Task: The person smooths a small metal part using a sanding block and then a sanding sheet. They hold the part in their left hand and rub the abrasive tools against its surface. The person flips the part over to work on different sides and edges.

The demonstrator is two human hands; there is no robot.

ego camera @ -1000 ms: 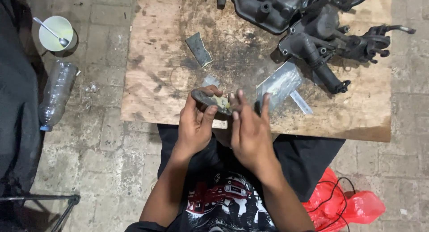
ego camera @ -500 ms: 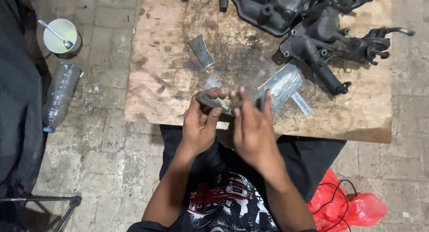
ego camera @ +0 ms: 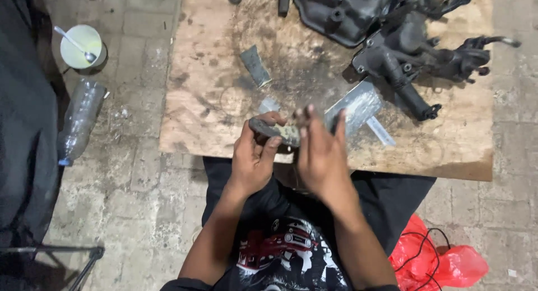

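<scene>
My left hand grips a small flat dark metal part, worn and greyish, just above the near edge of a stained plywood board. My right hand is pressed against the right end of the same part, fingers spread upward; what it pinches is hidden behind the fingers. Both hands hover over my lap, where I sit on the ground in a black printed shirt.
On the board lie a dark engine casing, a black mechanical assembly with a lever, silvery foil pieces, a grey strip. A white cup with a spoon, a clear plastic bottle and a red bag sit on the paving.
The view has shifted slightly. Both hands stay on the small part, my right hand's fingers shifting a little against it.
</scene>
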